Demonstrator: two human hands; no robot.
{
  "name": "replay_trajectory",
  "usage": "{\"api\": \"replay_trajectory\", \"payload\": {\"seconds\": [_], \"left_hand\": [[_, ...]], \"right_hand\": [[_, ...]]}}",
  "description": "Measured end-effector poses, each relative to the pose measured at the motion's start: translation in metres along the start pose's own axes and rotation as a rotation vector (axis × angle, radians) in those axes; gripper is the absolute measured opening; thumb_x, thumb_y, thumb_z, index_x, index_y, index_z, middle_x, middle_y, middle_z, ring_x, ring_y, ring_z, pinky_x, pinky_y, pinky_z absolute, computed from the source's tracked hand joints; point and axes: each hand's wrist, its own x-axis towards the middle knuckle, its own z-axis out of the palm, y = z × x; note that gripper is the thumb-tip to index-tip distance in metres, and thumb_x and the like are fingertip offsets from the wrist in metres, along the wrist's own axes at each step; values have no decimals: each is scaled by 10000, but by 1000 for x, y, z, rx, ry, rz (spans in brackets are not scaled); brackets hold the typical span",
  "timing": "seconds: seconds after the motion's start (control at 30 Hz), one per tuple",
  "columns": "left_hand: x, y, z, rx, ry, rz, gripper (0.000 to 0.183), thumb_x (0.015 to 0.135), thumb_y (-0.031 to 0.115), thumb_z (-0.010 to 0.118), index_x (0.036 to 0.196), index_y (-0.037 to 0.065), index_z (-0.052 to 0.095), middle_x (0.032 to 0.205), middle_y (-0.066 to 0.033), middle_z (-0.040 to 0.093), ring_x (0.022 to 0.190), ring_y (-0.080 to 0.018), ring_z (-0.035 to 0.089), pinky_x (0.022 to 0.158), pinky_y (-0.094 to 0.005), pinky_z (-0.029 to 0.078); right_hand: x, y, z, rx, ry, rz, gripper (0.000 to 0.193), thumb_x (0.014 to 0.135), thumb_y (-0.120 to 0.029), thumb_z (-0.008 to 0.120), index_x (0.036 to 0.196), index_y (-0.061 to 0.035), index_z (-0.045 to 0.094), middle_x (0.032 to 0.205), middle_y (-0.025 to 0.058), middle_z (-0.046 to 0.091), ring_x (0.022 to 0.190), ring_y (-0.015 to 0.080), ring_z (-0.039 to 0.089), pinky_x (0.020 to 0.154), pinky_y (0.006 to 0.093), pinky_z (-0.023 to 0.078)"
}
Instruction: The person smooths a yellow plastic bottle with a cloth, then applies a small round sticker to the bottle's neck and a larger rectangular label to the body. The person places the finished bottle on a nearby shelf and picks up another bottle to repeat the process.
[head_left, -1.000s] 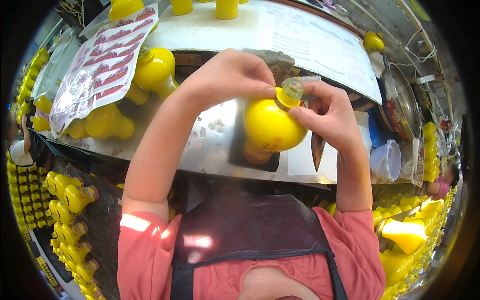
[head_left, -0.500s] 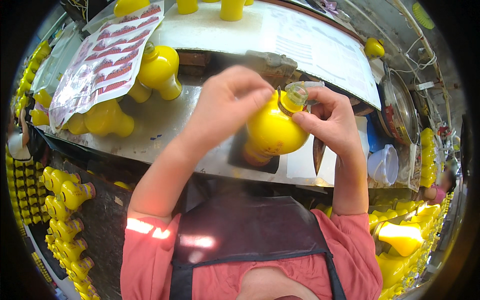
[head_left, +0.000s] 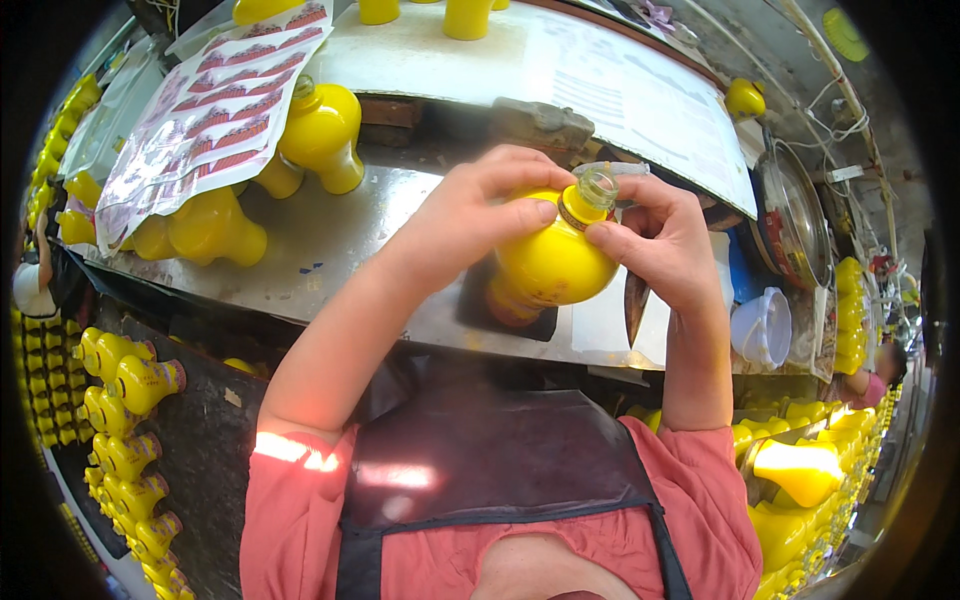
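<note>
A glossy yellow bottle [head_left: 555, 262] with a rounded body and a clear glass neck tilts over the bench, its neck toward the upper right. My left hand [head_left: 490, 200] closes on its shoulder, thumb near the neck and fingers on the far side. My right hand [head_left: 665, 235] pinches at the base of the neck from the right. A dark patterned band [head_left: 572, 212] circles the neck's base. Beneath my right palm juts a pointed brown wooden tool [head_left: 636, 308], apparently tucked in that hand. A translucent whitish piece [head_left: 625, 168] shows behind the neck; its kind is unclear.
On the left, a sheet of red printed labels [head_left: 235, 110] lies over several yellow bottles [head_left: 322, 125]. A white bucket [head_left: 763, 328] and a metal basin [head_left: 795, 215] stand right. A grey block [head_left: 545, 125] sits behind the bottle. Rows of yellow bottles [head_left: 130, 455] flank me.
My left hand has come down from above the bottle's neck onto its shoulder, the thumb now lying against the yellow surface. My right hand keeps its place at the neck.
</note>
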Motion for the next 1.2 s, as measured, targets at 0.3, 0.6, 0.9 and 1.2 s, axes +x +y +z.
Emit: {"api": "replay_trajectory", "payload": {"seconds": [0.3, 0.6, 0.9, 1.2], "left_hand": [[20, 13, -3, 57, 13, -39, 293, 1022, 189, 615, 1240, 1, 669, 1206, -65, 675, 1143, -144, 613, 1047, -322, 467], [23, 44, 25, 332, 105, 6, 312, 957, 171, 730, 1219, 6, 690, 1064, -28, 702, 1004, -93, 634, 935, -258, 510], [4, 23, 22, 93, 120, -17, 497, 875, 96, 777, 1355, 41, 660, 1202, -50, 685, 1137, -132, 596, 1021, -297, 472], [4, 17, 20, 117, 103, -25, 548, 885, 10, 746, 1410, 37, 592, 1235, -63, 667, 1131, -140, 626, 1025, -294, 495]], "right_hand": [[-1, -13, 2, -32, 20, 116, 400, 838, -239, 816, 1125, 24, 723, 654, -17, 636, 534, 11, 534, 489, 197, 388], [-5, 1, 5, -34, 97, -57, 297, 859, -254, 798, 1032, -22, 730, 770, -8, 658, 615, 31, 540, 553, 221, 433], [-9, 11, 11, 98, 113, -110, 268, 879, -221, 767, 1002, 12, 717, 848, 39, 710, 733, 81, 622, 664, 261, 513], [-3, 8, 6, 116, 52, -85, 303, 852, -234, 782, 1000, 25, 728, 887, 62, 734, 803, 89, 652, 739, 273, 541]]}}
